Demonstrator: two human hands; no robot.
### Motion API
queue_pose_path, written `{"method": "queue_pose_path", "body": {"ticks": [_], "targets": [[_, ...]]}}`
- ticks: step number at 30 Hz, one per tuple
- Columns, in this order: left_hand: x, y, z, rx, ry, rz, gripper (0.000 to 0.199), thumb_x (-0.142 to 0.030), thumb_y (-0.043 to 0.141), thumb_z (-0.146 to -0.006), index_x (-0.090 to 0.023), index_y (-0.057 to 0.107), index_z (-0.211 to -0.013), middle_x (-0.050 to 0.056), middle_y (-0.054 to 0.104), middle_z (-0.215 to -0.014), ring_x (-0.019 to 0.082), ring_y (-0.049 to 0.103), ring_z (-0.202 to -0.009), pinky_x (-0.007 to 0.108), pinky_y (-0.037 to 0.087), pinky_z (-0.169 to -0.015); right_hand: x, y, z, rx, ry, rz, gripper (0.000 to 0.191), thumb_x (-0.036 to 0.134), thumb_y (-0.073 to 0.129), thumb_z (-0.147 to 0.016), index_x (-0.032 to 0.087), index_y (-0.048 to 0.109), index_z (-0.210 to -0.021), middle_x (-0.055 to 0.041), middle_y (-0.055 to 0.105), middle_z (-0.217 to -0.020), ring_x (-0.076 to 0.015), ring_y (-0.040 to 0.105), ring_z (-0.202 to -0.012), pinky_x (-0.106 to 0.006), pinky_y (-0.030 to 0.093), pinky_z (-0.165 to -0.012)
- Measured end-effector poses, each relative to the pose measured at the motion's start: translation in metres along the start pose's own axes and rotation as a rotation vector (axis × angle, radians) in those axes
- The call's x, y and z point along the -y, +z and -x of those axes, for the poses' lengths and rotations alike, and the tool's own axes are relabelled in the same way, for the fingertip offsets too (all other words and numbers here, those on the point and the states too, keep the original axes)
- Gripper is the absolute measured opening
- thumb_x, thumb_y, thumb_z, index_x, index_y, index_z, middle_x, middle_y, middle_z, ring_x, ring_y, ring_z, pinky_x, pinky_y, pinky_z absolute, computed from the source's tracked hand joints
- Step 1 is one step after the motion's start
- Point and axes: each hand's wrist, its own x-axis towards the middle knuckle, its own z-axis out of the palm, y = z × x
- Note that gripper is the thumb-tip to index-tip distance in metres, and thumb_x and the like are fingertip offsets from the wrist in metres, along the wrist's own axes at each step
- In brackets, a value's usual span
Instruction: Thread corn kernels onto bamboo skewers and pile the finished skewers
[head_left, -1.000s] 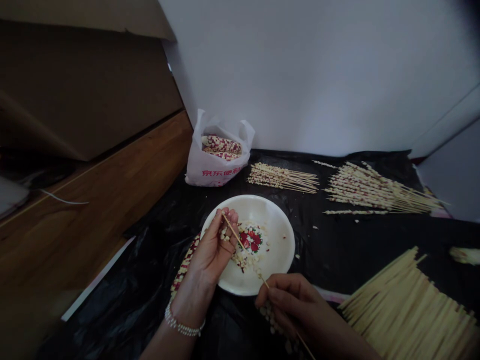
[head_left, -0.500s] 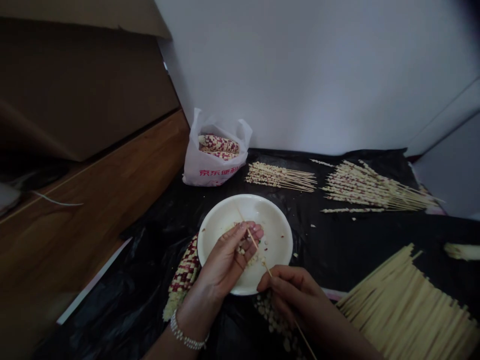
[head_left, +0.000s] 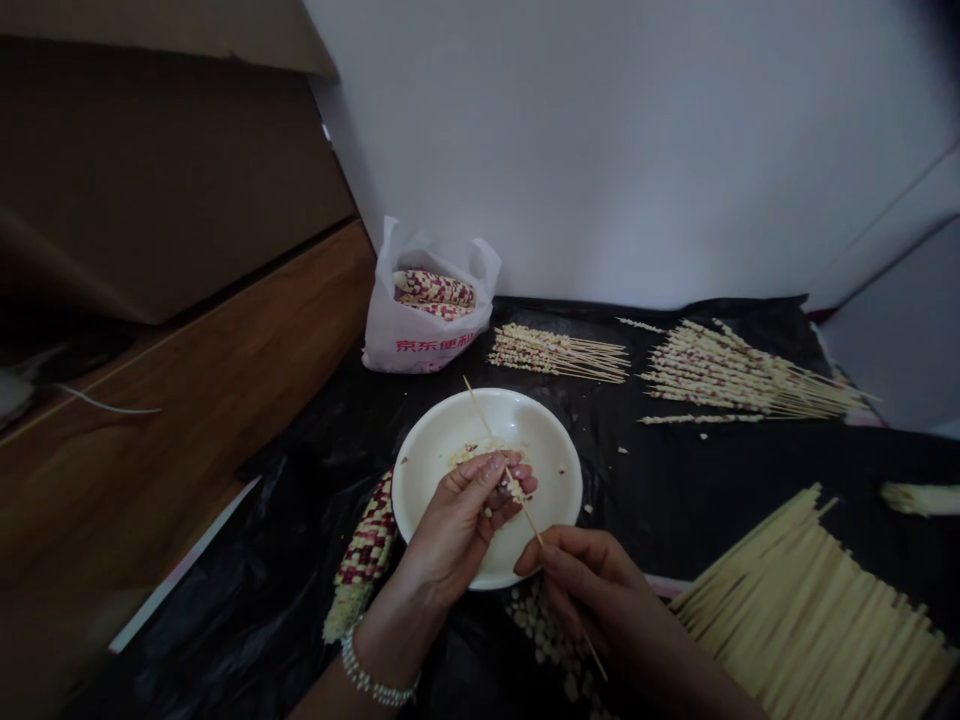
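Over the white bowl (head_left: pixel 559 440), my left hand (head_left: pixel 469 510) pinches a thin wooden skewer (head_left: pixel 532 523) between thumb and fingers. A few corn kernels (head_left: pixel 516 490) sit on the skewer just below that pinch, above the left palm. My right hand (head_left: pixel 592 575) grips the same skewer lower down, by the bowl's near rim. The skewer slants from its upper tip over the bowl down past the right hand. Corn bits lie in the bowl. Left of it, partly behind my left wrist, is a red-and-cream corn cob (head_left: pixel 367 545), stripped at its near end.
A plastic bag (head_left: pixel 424 345) of corn cobs stands behind the bowl. Two piles of kernel-threaded skewers (head_left: pixel 555 352) lie at the back and right. Bare skewers (head_left: pixel 817 610) are heaped at front right, near a pale cob (head_left: pixel 922 499). Loose kernels (head_left: pixel 544 625) lie on the black plastic sheet (head_left: pixel 292 560).
The skewer has slid up and away through my left hand, so its tip now reaches past the bowl's far rim. Kernels on it now sit closer to the left fingertips.
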Motion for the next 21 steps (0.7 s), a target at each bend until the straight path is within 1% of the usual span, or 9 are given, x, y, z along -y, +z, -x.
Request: {"method": "queue_pose_path", "body": {"ticks": [3,8,17,21], "targets": [[0.0005,0.0007,0.0015,0.018,-0.008,-0.041,0.015,-0.028,0.073,-0.075,-0.015,0.073,-0.083,0.006,0.072,-0.079,0.012,0.067,-0.071,0.019,0.051,-0.067,-0.0015,-0.0001,-0.0006,-0.012,-0.03,-0.008,0.025,0.041,0.06,-0.09,0.019,0.072,-0.086,0.0094,0.044,-0.039,-0.0053,0.026,-0.034,-0.021,0.016,-0.038],[0.0029,0.0003,0.0007,0.061,-0.004,-0.071,0.017,-0.029,0.072,-0.076,-0.014,0.074,-0.084,0.007,0.072,-0.079,0.012,0.067,-0.074,0.021,0.051,-0.071,-0.0012,0.001,-0.0002,-0.02,-0.025,0.005,0.027,0.041,0.059,-0.09,0.018,0.071,-0.087,0.0097,0.044,-0.039,-0.0054,0.025,-0.032,-0.021,0.015,-0.036],[0.003,0.0015,0.0008,0.067,-0.001,-0.106,0.016,-0.028,0.072,-0.075,-0.015,0.075,-0.084,0.006,0.072,-0.076,0.013,0.067,-0.073,0.022,0.05,-0.07,0.0024,0.0037,0.0001,-0.035,-0.052,0.037,0.027,0.041,0.057,-0.091,0.019,0.071,-0.086,0.0097,0.043,-0.04,-0.0046,0.025,-0.034,-0.02,0.016,-0.036],[0.0038,0.0028,0.0033,0.113,-0.019,-0.139,0.015,-0.028,0.071,-0.077,-0.015,0.074,-0.082,0.006,0.072,-0.077,0.013,0.066,-0.072,0.022,0.049,-0.067,0.0038,0.0045,0.0,-0.042,-0.062,0.015,0.026,0.042,0.057,-0.091,0.021,0.07,-0.084,0.01,0.043,-0.039,-0.0044,0.025,-0.032,-0.019,0.015,-0.034]]}}
